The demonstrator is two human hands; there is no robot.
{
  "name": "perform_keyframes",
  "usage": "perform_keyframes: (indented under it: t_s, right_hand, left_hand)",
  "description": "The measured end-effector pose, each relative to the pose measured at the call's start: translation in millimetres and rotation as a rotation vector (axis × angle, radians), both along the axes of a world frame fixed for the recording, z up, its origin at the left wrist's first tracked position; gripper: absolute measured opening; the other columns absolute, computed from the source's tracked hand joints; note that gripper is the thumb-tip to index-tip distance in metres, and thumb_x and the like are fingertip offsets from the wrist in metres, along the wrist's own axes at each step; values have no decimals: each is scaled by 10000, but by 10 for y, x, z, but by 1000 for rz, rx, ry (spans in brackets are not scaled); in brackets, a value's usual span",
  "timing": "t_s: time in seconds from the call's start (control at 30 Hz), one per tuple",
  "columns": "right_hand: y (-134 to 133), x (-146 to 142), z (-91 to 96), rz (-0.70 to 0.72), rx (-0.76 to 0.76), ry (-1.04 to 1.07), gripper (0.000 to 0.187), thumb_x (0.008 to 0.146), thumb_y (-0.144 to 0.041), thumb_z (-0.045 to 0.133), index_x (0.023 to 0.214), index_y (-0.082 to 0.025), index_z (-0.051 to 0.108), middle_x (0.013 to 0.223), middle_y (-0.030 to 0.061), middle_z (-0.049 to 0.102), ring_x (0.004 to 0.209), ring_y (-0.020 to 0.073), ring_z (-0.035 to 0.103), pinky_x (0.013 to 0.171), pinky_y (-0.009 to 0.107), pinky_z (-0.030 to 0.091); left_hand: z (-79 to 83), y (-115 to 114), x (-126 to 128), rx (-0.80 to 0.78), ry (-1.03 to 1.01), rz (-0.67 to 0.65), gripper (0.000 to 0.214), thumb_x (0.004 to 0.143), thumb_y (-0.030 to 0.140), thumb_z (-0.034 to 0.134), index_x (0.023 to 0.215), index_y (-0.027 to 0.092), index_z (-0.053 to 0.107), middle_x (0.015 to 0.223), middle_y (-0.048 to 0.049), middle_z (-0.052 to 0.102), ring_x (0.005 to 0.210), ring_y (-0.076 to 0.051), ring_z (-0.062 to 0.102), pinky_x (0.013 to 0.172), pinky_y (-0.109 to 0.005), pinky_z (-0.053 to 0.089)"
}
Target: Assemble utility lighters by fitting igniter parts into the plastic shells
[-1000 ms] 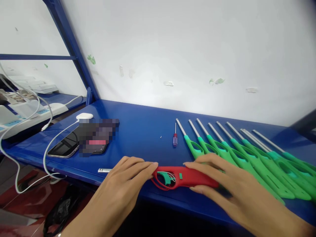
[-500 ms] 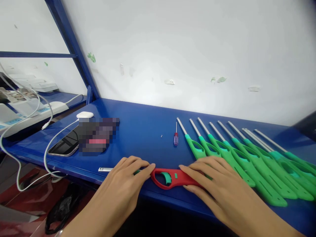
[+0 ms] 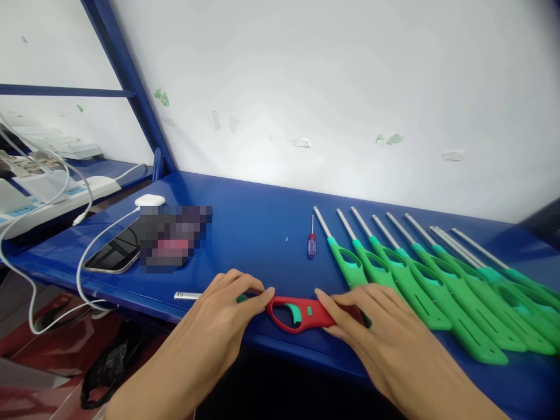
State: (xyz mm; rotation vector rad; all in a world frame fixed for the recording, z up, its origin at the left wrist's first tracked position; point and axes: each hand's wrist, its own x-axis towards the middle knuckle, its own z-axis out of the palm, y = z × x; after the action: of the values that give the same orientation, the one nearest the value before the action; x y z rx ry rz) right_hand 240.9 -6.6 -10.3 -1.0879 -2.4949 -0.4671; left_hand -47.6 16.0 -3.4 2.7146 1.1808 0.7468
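A red gas lighter (image 3: 306,313) with a teal trigger lies sideways at the front edge of the blue shelf, its metal tip pointing left. My left hand (image 3: 234,303) is closed around its neck, thumb against the front of the trigger loop. Fingers of my right hand (image 3: 367,321) grip the red handle, thumb tip on its upper edge; the handle's far end is hidden under them. Behind the lighter is a small screwdriver (image 3: 311,244) with a purple and red handle. A tiny pale piece (image 3: 287,240) lies to the left of it.
Several green lighters (image 3: 429,274) lie in a slanted row on the right. To the left are a phone (image 3: 116,248), a blurred-out item (image 3: 175,239) and a white charger case (image 3: 150,201) with a cable. A power strip (image 3: 56,201) stands beyond a blue post (image 3: 135,87).
My right hand's fingers have shifted slightly on the red handle, with the index finger more bent. The lighter has barely moved. The view has tilted a little.
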Motion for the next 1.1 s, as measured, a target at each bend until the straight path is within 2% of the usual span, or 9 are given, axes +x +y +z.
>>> perform_keyframes:
  t_s: [0.1,0.2,0.3,0.4,0.5,0.57,0.73,0.9,1.1]
  right_hand:
    - [-10,-1,-12,-24,-18,-26,397,1094,-281,444,1449,-171,582,1046,103,679,901,239,614,806,419,472]
    - [-25,4,-2,-39,-29,-25,399,1099,-300,428,1447,-191,589,1065,109,687,920,249,620,821,434,485]
    - [-33,5,7,-36,-17,-14,399,1101,-308,422,1445,-200,593,1087,109,696,961,265,625,865,456,488]
    - [-33,-3,-4,-27,33,-17,372,1093,-269,443,1415,-181,608,1078,101,704,986,273,627,937,491,473]
    - [-34,-7,-39,-21,83,4,346,1092,-270,458,1383,-167,615,1066,101,703,1018,270,649,987,495,485]
    - [-42,7,-63,-36,68,38,364,1099,-318,451,1407,-183,591,1085,105,692,1013,258,682,933,448,546]
    - [-86,117,-11,-95,-152,165,394,1107,-412,404,1452,-274,535,1242,97,655,919,166,763,716,244,639]
    - [-147,216,64,-41,-251,229,421,1093,-360,430,1509,-310,472,1317,55,673,1122,155,746,942,213,618]
    - [-223,255,-84,15,-235,219,594,1064,-213,413,1646,-293,324,1451,81,618,1218,189,715,975,212,607]
  left_hand:
    - [-7,-19,-65,7,53,42,457,1047,71,414,1352,289,675,1207,-72,680,1069,-247,629,951,-452,529]
    - [-14,-44,-242,91,83,162,399,1077,307,513,1466,279,593,1296,-108,662,1128,-313,628,969,-516,526]
    - [-17,-53,-414,119,81,229,346,1085,417,497,1332,260,682,1260,-108,672,1114,-311,631,986,-498,518]
    - [-10,-28,-435,20,77,165,283,1107,315,448,1126,255,724,1144,-67,689,1011,-247,639,933,-414,526]
    - [-6,6,-331,-33,72,100,248,1108,243,437,1150,246,682,1147,-51,684,1000,-228,632,931,-394,510]
    - [-3,13,-254,-31,47,102,220,1110,222,444,1203,245,643,1176,-46,680,1029,-227,628,945,-395,491]
    - [48,-18,-135,105,-55,70,177,1109,199,470,1227,224,600,1125,-41,705,982,-209,640,921,-377,489]
    - [100,-59,-45,264,-86,13,193,1092,185,520,1259,173,616,1071,-76,702,920,-210,644,827,-371,519]
    - [64,-60,34,379,-101,-34,254,1039,55,506,1243,139,632,1044,-96,749,840,-201,686,729,-345,550]
